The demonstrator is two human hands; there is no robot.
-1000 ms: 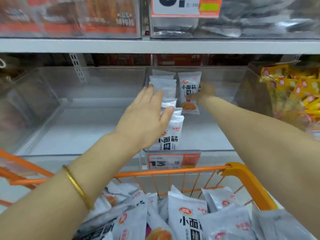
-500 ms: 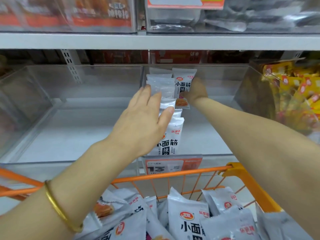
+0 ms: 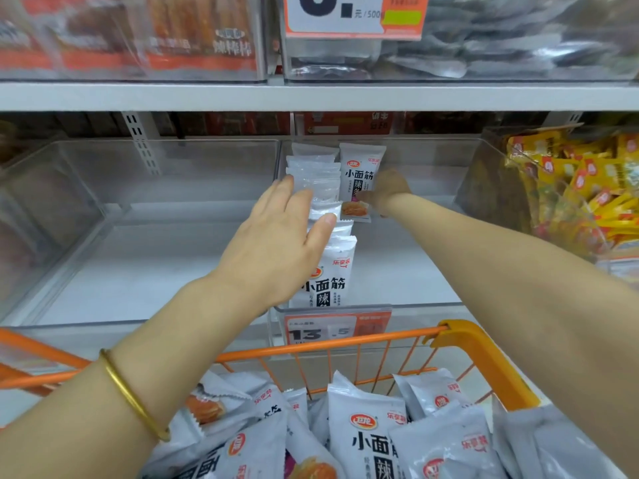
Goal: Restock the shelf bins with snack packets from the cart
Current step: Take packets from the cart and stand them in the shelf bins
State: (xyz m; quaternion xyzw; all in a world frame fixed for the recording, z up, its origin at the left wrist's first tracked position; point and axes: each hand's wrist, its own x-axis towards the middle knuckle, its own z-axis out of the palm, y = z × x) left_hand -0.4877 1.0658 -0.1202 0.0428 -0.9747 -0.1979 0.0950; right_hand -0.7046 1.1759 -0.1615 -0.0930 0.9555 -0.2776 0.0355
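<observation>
Barely anything's moved since a second ago: right hand point(image 3: 389, 188) still pinches that upright packet point(image 3: 359, 174) at the bin's point(image 3: 432, 304) back, left hand point(image 3: 276, 243), fingers spread, steadies the row point(image 3: 323, 264). Looks like lining up; cart point(image 3: 484, 350) stays loaded.

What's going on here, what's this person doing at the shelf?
A person is restocking a clear shelf bin with white snack packets from an orange cart. The right hand reaches to the back of the bin and holds an upright packet there. The left hand lies flat against the row of packets already standing along the bin's left side. Many more packets lie in the cart below. The neighbouring bin on the left holds none.
</observation>
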